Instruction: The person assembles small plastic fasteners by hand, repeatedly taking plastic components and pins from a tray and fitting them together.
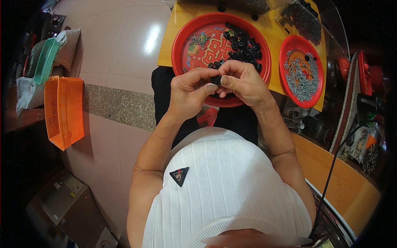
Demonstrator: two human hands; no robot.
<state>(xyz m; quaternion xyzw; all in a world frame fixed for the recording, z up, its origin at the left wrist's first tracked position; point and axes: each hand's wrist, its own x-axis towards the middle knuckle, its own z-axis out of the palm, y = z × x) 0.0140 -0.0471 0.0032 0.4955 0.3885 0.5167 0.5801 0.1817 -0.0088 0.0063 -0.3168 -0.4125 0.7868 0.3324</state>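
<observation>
1. Room: pale tiled floor [111,45] with a speckled stone strip [118,106]; yellow wood counter [166,48] ahead of the person, who wears a white top [231,177].
2. Left hand [187,91]: grip narrow, thumb and index pinched on a black part [215,80]. Other fingers curled in.
3. Right hand [247,86]: grip also narrow, thumb and forefinger closed on the same part from the right. Can't tell if a smaller piece sits between those tips; fingers cover it.
4. Black part: up between both hands' fingertips, above the near half of the big tray [176,56]. Mostly hidden by fingers, so exact shape and angle unclear. Hands almost touching around it.
5. Big tray: round, red, printed base. Near side juts past the counter edge, over the dark trousers [161,89]. Black pieces [245,46] heaped on its right side, more under the hands; small metal bits [199,40] at upper left.
6. Small tray [282,63]: red, right of the big one, near but apart. Spread with silver screws [301,84]; neither hand touches it.
7. Far right of counter: clear bin with dark pieces [301,22].
8. Left, on floor: orange basket [64,109], green basket [44,62] just beyond it.
9. Lower right: black cable [329,175] running down past the person's right arm.
</observation>
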